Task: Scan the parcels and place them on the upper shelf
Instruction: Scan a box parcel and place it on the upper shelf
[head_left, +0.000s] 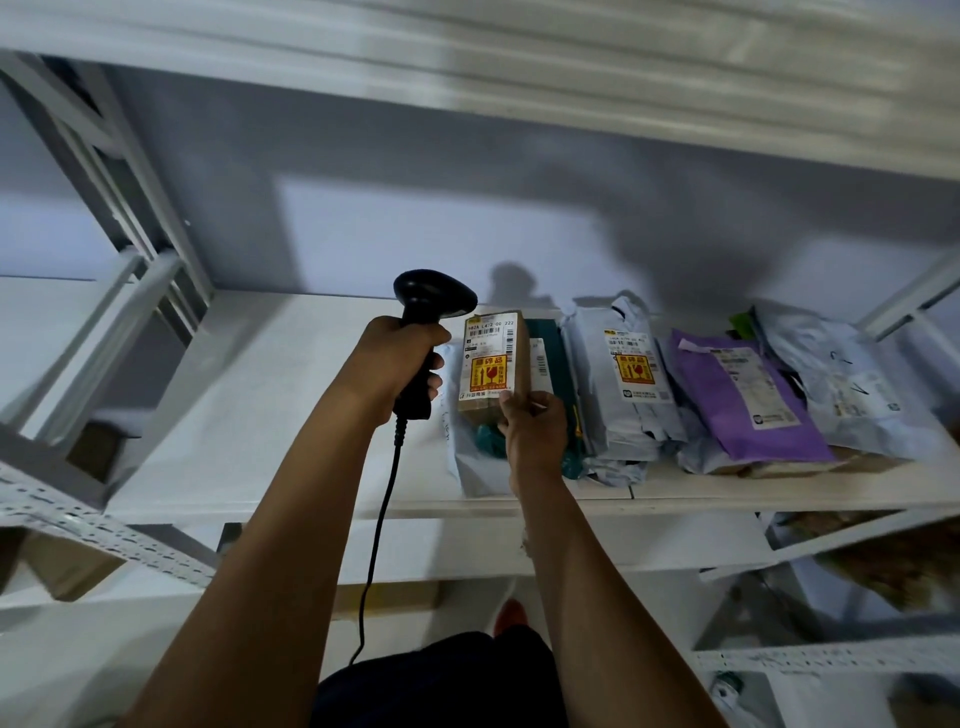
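The small cardboard box (493, 358) looks light and stiff, an easy one-handed lift, though its red-and-yellow sticker with a broken-glass mark suggests fragile contents, so I'd set it down gently. The right hand (535, 431) is curled round its near end, a sensible place, since the barcode stays uncovered. The box is at the left end of a row of parcels on the shelf (270, 415), over a green parcel (558, 353); whether it rests on that I cannot tell. Its long axis runs away from the person, labelled face turned up toward them. The left hand (395, 358) is wrapped round the handle of the scanner (434, 296), whose head sits just beside the box's far end.
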